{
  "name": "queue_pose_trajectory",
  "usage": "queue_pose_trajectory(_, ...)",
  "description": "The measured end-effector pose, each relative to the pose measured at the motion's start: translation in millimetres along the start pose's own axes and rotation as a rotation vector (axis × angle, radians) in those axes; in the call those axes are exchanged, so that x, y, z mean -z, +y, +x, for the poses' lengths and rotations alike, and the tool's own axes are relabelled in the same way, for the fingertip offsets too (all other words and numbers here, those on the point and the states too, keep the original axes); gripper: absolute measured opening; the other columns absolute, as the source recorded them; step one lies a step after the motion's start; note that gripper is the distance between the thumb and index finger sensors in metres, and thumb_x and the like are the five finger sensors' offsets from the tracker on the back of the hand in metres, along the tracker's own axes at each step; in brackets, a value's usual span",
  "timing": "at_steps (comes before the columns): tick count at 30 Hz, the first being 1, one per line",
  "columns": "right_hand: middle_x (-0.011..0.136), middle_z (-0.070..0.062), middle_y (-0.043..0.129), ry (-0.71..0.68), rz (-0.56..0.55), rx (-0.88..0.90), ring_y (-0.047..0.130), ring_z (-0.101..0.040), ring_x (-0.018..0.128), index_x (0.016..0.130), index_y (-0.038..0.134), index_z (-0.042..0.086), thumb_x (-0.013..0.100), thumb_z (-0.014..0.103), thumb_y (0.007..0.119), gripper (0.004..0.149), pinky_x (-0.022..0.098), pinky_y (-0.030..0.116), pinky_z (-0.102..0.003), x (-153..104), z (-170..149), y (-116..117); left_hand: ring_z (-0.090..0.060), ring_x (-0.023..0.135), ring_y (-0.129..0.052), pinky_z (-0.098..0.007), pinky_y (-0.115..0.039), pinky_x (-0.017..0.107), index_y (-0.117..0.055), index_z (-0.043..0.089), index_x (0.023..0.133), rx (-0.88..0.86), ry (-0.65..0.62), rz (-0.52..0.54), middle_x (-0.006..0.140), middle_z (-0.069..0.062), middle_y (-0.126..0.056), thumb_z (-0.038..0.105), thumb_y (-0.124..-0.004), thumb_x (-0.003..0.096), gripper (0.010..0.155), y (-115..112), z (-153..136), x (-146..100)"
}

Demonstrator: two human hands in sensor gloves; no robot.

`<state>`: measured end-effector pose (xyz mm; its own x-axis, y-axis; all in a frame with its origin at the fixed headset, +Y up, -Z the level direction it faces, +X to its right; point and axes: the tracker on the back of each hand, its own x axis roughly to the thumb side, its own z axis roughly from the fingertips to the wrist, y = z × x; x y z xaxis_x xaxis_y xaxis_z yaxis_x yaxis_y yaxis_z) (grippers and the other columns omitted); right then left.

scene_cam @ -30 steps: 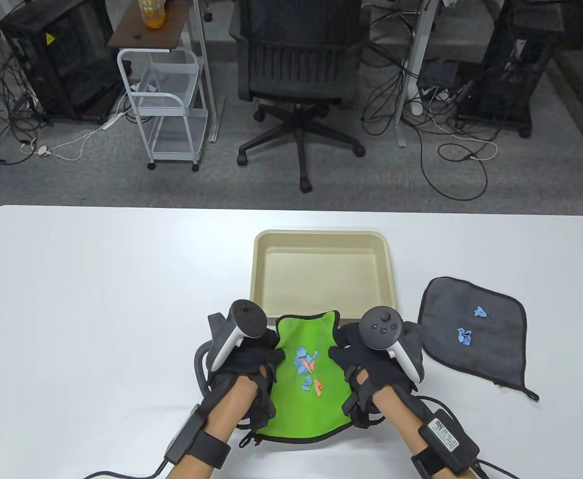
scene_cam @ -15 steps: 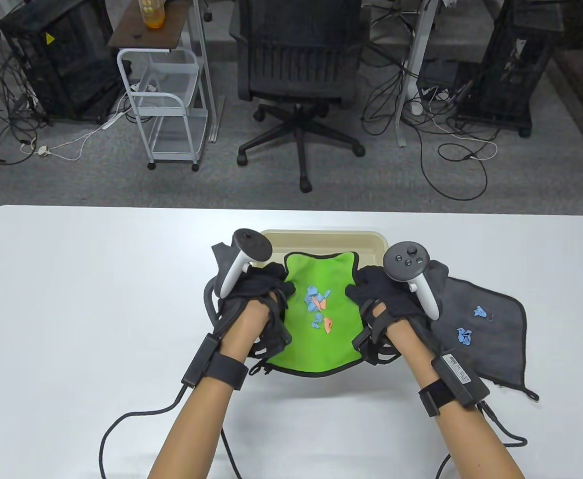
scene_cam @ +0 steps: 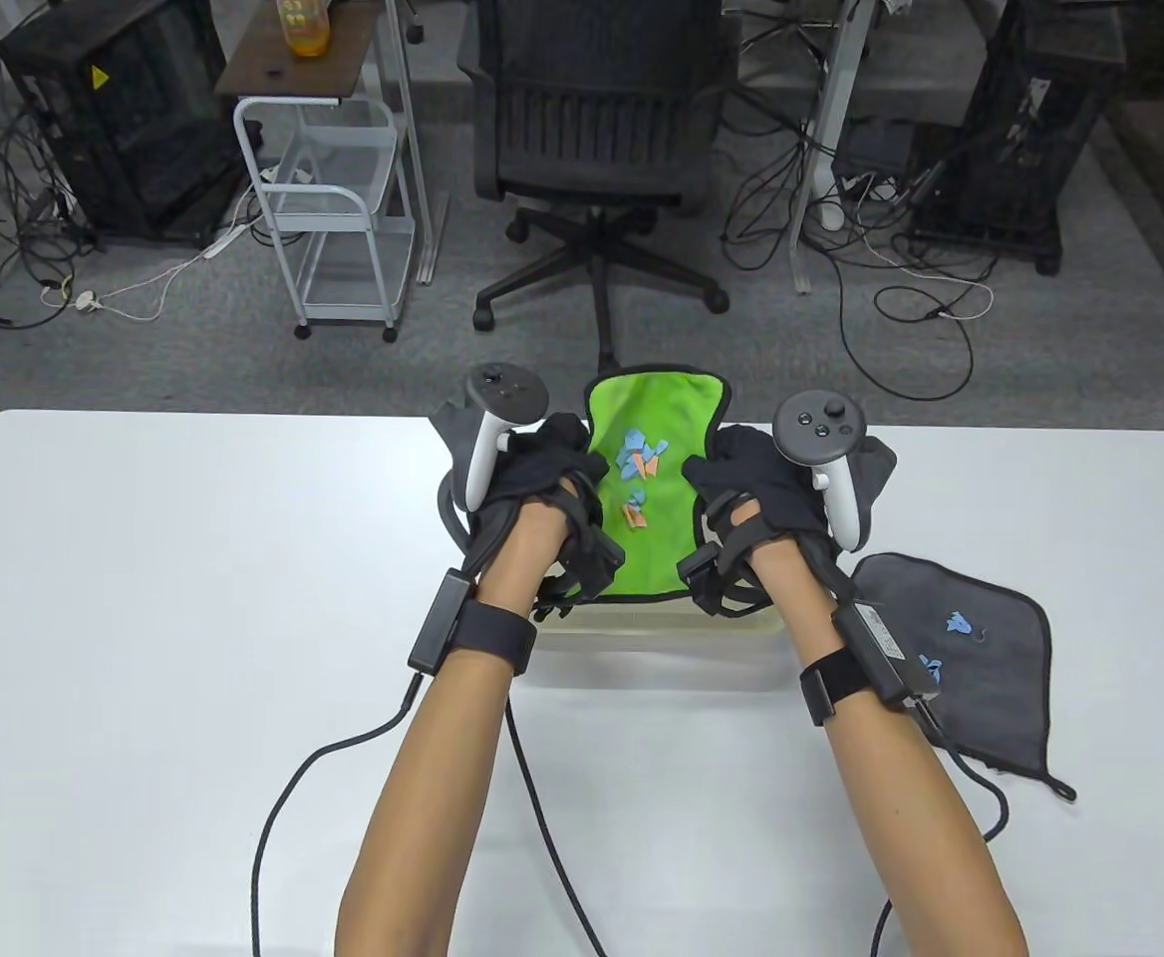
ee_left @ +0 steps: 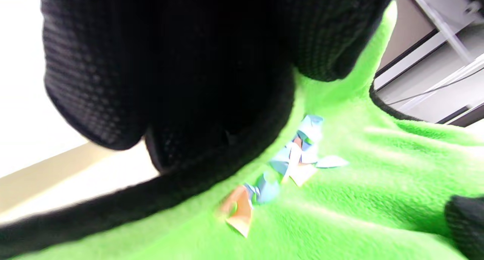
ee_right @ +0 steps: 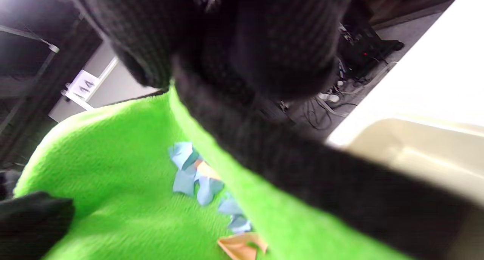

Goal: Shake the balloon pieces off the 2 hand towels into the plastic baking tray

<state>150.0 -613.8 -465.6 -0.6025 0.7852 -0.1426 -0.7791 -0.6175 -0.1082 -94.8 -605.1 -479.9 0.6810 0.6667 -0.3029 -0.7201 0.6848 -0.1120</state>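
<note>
The green hand towel (scene_cam: pixel 654 419) hangs slung between both hands above the beige plastic tray (scene_cam: pixel 642 630), which is mostly hidden under it. My left hand (scene_cam: pixel 539 469) grips the towel's left edge and my right hand (scene_cam: pixel 746 477) grips its right edge. Blue and orange balloon pieces (scene_cam: pixel 639 467) lie in the towel's sagging middle, seen close in the left wrist view (ee_left: pixel 291 165) and the right wrist view (ee_right: pixel 206 184). The grey hand towel (scene_cam: pixel 981 648) lies flat on the table at the right with blue balloon pieces (scene_cam: pixel 959 622) on it, partly behind my right forearm.
White table (scene_cam: pixel 163 598) spreads to the left and front. Glove cables (scene_cam: pixel 283 797) trail over it near my forearms. Beyond the far edge stand an office chair (scene_cam: pixel 597 150), a white wire cart (scene_cam: pixel 328 199) and computer cases on the floor.
Both hands have lifted the green towel and carried it away from me, from the table's near side to above the tray. The balloon pieces stayed on it. The grey towel has not moved.
</note>
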Motion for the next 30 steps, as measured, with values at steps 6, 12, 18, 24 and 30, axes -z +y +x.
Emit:
queue_pose_trajectory(6,0.097,0.001,0.073,-0.162,-0.167,0.016,0.104,0.003,0.058,0.074,0.075,0.028,0.036,0.036,0.09,0.042,0.037,0.098,-0.013,-1,-9,5,-0.018,0.062,-0.114,-0.037,-0.098,0.042,-0.068,0.045,0.07,-0.089,-0.12,0.135,0.069,0.013,-0.094,0.034,-0.083,0.036,0.039,-10,-4,6)
queue_pose_trajectory(12,0.096,0.005,0.076,-0.288,-0.322,0.001,0.104,0.004,0.062,0.071,0.078,0.031,0.033,0.034,0.094,0.041,0.041,0.1,-0.013,-7,-48,17,-0.018,0.068,-0.111,-0.037,-0.097,0.047,-0.069,0.045,0.068,-0.147,-0.179,0.244,0.072,0.014,-0.092,0.032,-0.084,0.0358,0.038,-35,-32,14)
queue_pose_trajectory(18,0.095,0.005,0.077,-0.231,-0.32,-0.021,0.104,0.004,0.063,0.07,0.079,0.032,0.032,0.034,0.095,0.041,0.042,0.1,-0.013,-13,-92,38,-0.018,0.069,-0.11,-0.037,-0.096,0.048,-0.069,0.044,0.068,-0.142,-0.145,0.207,0.073,0.014,-0.091,0.031,-0.083,0.0357,0.037,-61,-62,23)
queue_pose_trajectory(24,0.095,0.004,0.077,-0.26,-0.354,0.016,0.104,0.004,0.064,0.07,0.079,0.032,0.032,0.034,0.094,0.041,0.043,0.099,-0.014,-17,-77,18,-0.019,0.071,-0.109,-0.038,-0.095,0.049,-0.069,0.044,0.068,-0.195,-0.175,0.19,0.074,0.013,-0.091,0.031,-0.083,0.0361,0.037,-42,-53,14)
queue_pose_trajectory(30,0.096,0.004,0.075,-0.343,-0.404,0.065,0.103,0.004,0.065,0.071,0.078,0.032,0.033,0.035,0.093,0.041,0.044,0.099,-0.014,-25,-33,-15,-0.019,0.073,-0.108,-0.039,-0.094,0.051,-0.068,0.044,0.069,-0.241,-0.25,0.21,0.075,0.014,-0.09,0.031,-0.083,0.0366,0.037,-4,-19,-7)
